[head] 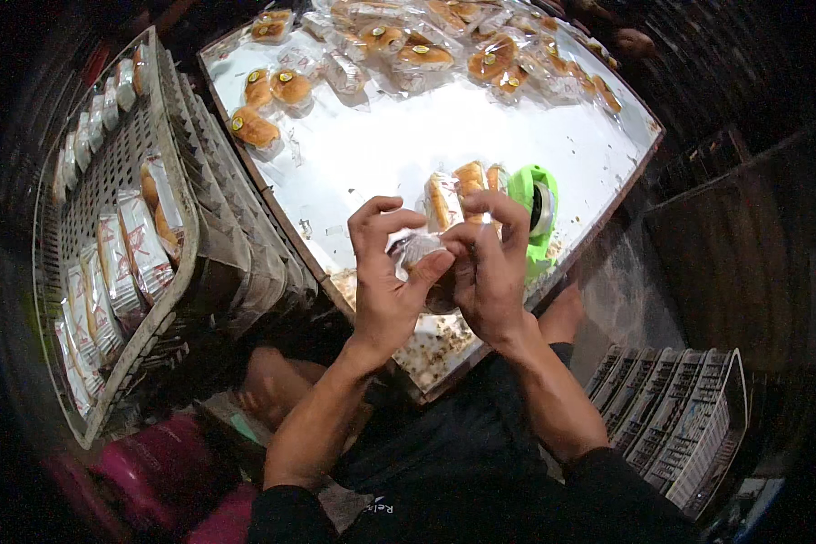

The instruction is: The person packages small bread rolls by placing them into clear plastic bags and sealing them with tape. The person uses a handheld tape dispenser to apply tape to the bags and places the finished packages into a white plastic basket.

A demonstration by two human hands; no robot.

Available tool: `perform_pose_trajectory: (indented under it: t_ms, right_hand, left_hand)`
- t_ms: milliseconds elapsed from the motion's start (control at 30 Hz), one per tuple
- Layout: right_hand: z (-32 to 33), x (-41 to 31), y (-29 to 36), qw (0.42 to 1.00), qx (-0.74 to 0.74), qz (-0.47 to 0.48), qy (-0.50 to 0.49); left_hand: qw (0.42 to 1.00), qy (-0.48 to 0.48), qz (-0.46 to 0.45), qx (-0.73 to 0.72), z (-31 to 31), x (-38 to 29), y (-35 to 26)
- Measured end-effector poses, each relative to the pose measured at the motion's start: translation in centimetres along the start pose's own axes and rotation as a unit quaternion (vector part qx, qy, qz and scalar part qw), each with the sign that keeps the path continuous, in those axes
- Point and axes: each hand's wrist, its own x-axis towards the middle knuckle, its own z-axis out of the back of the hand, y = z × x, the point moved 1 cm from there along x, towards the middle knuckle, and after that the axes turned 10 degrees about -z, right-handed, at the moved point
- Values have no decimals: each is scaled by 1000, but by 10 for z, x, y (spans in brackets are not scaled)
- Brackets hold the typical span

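Between my two hands is a bread roll in a clear plastic wrapper [418, 250], raised over the near part of the white table. My left hand [391, 282] pinches the wrapper between thumb and fingers. On the other side, the fingers of my right hand [493, 272] grip the same wrapper, and they partly hide it. Just beyond my hands lie several wrapped bread rolls [443, 202] side by side. A bright green tape dispenser [540, 258] with a roll of tape [542, 209] stands at their right.
Many wrapped buns [421, 56] are heaped along the table's far side. At left, a plastic crate [190, 204] on a stack holds rows of wrapped bread [136, 238]. More stacked crates [659, 415] stand at lower right. The white table [394, 143] has a raised dark edge.
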Motion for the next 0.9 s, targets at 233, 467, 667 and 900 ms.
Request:
perform_pose_trajectory:
  t_ms: [233, 467, 667, 900]
  right_hand:
    - [-23, -32, -1, 884, 361, -288, -75]
    - [63, -68, -123, 900, -115, -417, -60]
    - [61, -53, -127, 878, -44, -472, -72]
    - [27, -106, -110, 787, 181, -588, 37]
  left_hand:
    - [957, -100, 175, -210, -14, -8, 3]
    - [952, -98, 180, -226, -11, -9, 15]
    - [963, -79, 179, -187, -22, -14, 29]
    - [953, -94, 202, -206, -30, -19, 44]
